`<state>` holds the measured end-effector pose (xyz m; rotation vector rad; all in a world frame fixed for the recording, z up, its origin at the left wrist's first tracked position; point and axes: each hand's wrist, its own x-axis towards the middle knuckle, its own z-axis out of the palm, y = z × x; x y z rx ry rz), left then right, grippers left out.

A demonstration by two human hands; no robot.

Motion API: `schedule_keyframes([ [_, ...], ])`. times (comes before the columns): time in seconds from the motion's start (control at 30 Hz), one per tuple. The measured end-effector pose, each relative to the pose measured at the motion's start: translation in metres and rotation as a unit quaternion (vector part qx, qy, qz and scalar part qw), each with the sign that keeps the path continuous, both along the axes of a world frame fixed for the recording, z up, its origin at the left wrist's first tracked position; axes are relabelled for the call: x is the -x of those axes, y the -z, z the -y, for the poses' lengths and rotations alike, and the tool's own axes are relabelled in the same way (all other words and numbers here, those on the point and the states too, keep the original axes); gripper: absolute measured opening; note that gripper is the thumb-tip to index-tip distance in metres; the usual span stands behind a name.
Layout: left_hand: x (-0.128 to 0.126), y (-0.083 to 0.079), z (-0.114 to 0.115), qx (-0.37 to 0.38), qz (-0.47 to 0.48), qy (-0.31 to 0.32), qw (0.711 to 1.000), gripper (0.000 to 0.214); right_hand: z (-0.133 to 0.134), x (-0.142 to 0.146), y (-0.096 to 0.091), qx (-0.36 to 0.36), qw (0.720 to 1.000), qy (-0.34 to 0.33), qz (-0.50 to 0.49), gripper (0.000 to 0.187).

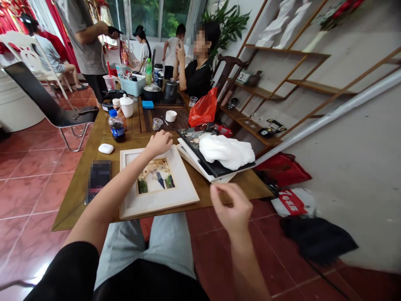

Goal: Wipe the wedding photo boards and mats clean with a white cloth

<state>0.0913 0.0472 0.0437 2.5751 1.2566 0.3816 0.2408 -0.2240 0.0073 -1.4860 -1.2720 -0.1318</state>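
Note:
A white picture frame (175, 190) with a photo inside lies flat on the wooden table (78, 188) in front of me. My left hand (159, 143) rests curled on the frame's far edge, fingers closed over it. My right hand (232, 209) hovers past the table's near right corner, fingers bent into a loose pinch with nothing visible in them. A stack of dark-covered albums (200, 161) lies to the right of the frame, with a crumpled white cloth (227, 151) on top.
On the table are a phone (98, 177), a white earbud case (105, 148), a cola bottle (117, 125), cups, a teapot and a red plastic bag (203, 109). Several people sit or stand at the far end. Shelves line the right wall; bags lie on the floor.

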Motion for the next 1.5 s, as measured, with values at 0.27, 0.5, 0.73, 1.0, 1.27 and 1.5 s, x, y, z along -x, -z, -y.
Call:
schedule_keyframes([
  [0.27, -0.067, 0.006, -0.056, 0.102, 0.044, -0.064, 0.992, 0.056, -0.069, -0.169, 0.003, 0.109, 0.980, 0.165, -0.037, 0.056],
  [0.5, -0.102, 0.012, -0.100, 0.097, -0.002, -0.037, 0.995, 0.042, -0.088, -0.217, 0.023, 0.187, 0.976, 0.101, -0.055, 0.063],
  [0.73, -0.117, 0.010, -0.115, 0.079, -0.070, -0.047, 0.993, 0.044, -0.082, -0.235, 0.027, 0.186, 0.976, 0.075, -0.089, 0.053],
  [1.0, -0.125, 0.015, -0.119, 0.070, -0.083, -0.065, 0.992, 0.049, -0.078, -0.238, 0.029, 0.176, 0.968, 0.040, -0.174, 0.048],
  [1.27, -0.128, 0.018, -0.117, 0.081, -0.054, -0.078, 0.992, 0.045, -0.077, -0.231, 0.030, 0.142, 0.960, 0.049, -0.235, 0.051],
  [1.5, -0.133, 0.000, -0.109, 0.076, -0.011, -0.089, 0.993, 0.043, -0.069, -0.227, 0.017, 0.109, 0.955, 0.072, -0.265, 0.047],
])
